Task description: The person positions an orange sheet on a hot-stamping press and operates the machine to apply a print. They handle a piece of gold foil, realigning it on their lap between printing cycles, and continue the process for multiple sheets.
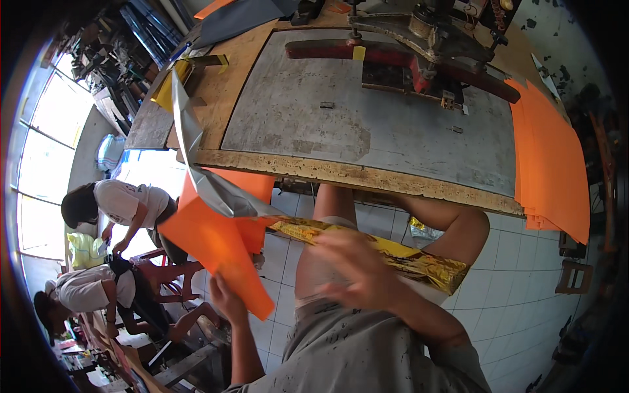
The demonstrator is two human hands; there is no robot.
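Observation:
My left hand grips the lower edge of an orange sheet, its thumb on top and the other fingers hidden beneath. The sheet is tilted, left of my legs. My right hand, blurred by motion, hovers over my lap with fingers apart and nothing seen in it. Behind and below that hand, a crinkled gold foil strip stretches across my thighs. Its left end meets a silver foil length, which rises over the table's left corner. More orange sheet shows under the table edge.
Ahead is a worktable with a grey metal plate and wooden rim. A red and black press frame stands over it. Orange sheets hang over the right edge. Two people work at the left, near bright windows.

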